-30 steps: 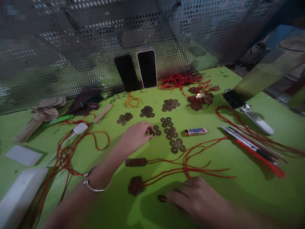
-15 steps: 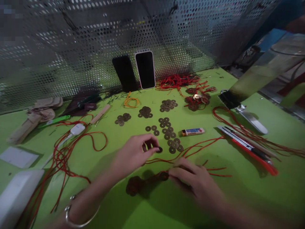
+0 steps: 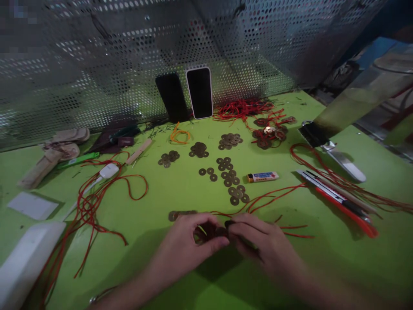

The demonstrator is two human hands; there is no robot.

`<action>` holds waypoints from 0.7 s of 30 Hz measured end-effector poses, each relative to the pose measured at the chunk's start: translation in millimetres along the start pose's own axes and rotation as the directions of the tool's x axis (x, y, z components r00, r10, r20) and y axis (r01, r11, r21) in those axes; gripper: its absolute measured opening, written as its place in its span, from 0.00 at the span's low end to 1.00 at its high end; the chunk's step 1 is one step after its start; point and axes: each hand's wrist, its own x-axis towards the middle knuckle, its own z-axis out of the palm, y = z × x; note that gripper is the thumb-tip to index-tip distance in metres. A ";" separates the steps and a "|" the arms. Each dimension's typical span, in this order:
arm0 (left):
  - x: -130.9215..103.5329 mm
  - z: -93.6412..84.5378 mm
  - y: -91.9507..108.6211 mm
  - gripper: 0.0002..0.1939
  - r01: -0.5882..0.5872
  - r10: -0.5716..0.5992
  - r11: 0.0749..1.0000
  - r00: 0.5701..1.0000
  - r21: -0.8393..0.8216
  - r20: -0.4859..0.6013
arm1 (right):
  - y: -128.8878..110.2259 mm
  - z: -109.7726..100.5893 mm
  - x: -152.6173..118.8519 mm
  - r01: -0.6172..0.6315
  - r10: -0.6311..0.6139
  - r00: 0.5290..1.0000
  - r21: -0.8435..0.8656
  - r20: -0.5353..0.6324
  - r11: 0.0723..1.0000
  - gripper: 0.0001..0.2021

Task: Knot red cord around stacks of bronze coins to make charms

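Low over the front of the table, my left hand [image 3: 196,241] pinches a dark round coin [image 3: 221,232] with a hole. Close against it, my right hand [image 3: 261,241] is closed on another dark coin [image 3: 229,224], seen nearly edge-on. Red cords [image 3: 274,193] run out behind my right hand, and loose cord ends stick out to its right. How the cord passes through the coins is hidden by my fingers. Behind my left hand lies a row of coins [image 3: 176,215], partly covered. Groups of loose holed coins [image 3: 229,177] are spread farther back.
A lighter [image 3: 263,177] and a red utility knife [image 3: 342,206] lie to the right. Tangled red cord [image 3: 97,202] and a white charger [image 3: 109,171] are at left. Two phones [image 3: 200,92] lean on the perforated metal screen. A tilted jar [image 3: 355,97] stands at far right.
My left hand has come back from the loose coins with one coin and now meets my right hand. The row of coins shows behind my left hand instead of in front.
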 end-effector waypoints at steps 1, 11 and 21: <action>-2.7 2.6 -3.0 0.04 0.022 -0.022 1.000 1.000 -0.016 -0.016 | -0.1 0.9 0.6 0.036 -0.037 0.999 -0.036 -0.021 0.999 0.10; -23.8 11.4 -21.0 0.05 0.072 -0.083 0.996 0.972 -0.057 -0.218 | -7.0 -1.1 7.1 0.261 -0.306 0.947 -0.324 -0.095 0.909 0.06; -50.2 -0.5 -29.7 0.08 0.117 -0.137 0.990 0.922 -0.076 -0.362 | -20.4 -9.3 7.4 0.212 -0.215 0.977 -0.154 -0.006 0.965 0.05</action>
